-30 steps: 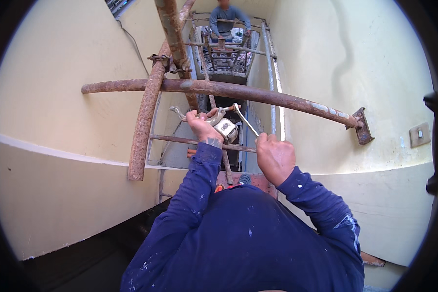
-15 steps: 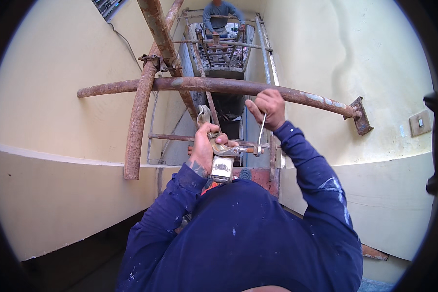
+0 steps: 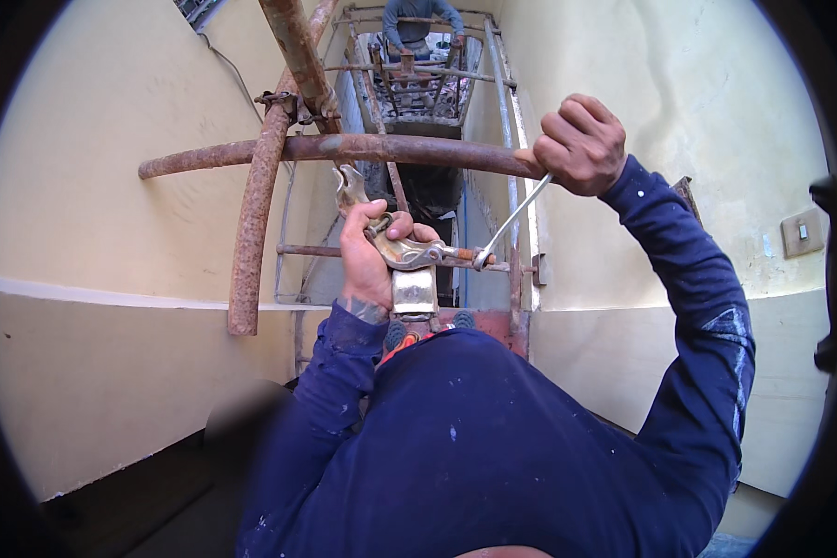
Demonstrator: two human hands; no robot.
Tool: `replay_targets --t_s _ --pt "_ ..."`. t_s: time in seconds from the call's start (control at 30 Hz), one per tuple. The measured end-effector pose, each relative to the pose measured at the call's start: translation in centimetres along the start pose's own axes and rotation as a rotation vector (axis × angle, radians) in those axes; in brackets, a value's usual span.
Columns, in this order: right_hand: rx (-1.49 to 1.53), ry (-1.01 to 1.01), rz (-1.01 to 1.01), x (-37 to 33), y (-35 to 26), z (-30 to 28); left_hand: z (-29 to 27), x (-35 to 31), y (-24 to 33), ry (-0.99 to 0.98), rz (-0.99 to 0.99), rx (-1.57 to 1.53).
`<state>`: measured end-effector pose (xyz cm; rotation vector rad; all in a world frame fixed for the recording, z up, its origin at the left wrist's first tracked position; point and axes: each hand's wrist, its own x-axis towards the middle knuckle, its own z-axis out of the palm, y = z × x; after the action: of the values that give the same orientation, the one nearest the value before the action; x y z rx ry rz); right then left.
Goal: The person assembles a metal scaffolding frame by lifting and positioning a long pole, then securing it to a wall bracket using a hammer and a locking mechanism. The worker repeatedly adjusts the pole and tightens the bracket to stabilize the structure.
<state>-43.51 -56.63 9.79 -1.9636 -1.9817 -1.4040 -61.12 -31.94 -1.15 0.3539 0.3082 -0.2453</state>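
Note:
My left hand [image 3: 366, 267] is wrapped round a worn metal scaffold clamp [image 3: 415, 292], just in front of my chest. One curved jaw of the clamp sticks up past my thumb. From its right side a rusty threaded bolt [image 3: 460, 254] points out. Raised to the right, my right hand [image 3: 581, 144] is closed on the upper end of a thin silver spanner [image 3: 521, 219]. The spanner's lower end meets the nut [image 3: 481, 260] on the bolt. My right fist overlaps the horizontal rusty pipe [image 3: 391, 149] behind it.
A rusty upright pipe [image 3: 256, 223] crosses at the left, joined to a slanting pipe [image 3: 298, 56] by another clamp [image 3: 277, 104]. Cream walls [image 3: 697, 121] stand on both sides, with a switch plate [image 3: 802, 232] at right. Far off, another person [image 3: 421, 23] is behind scaffold bars.
My right hand has swung up and to the right, tilting the spanner with it. The clamp in my left hand has shifted slightly left and up.

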Motion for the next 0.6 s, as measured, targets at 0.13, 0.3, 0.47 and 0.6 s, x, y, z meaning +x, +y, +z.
replay_targets --t_s 0.13,0.3,0.47,0.6 --pt "-0.049 -0.023 0.279 -4.4 -3.5 -0.6 1.5 -0.2 0.0 -0.010 -0.040 -0.003" --pt "0.022 0.074 0.574 -8.2 -8.5 2.0 1.1 -0.2 -0.2 0.044 -0.079 0.015" --pt "0.417 -0.059 0.615 -8.6 -11.0 0.7 2.4 -1.0 -0.3 0.164 -0.097 -0.155" --pt "0.835 -0.017 0.975 -9.3 -15.8 0.9 3.9 -1.5 0.3 0.082 0.011 0.028"
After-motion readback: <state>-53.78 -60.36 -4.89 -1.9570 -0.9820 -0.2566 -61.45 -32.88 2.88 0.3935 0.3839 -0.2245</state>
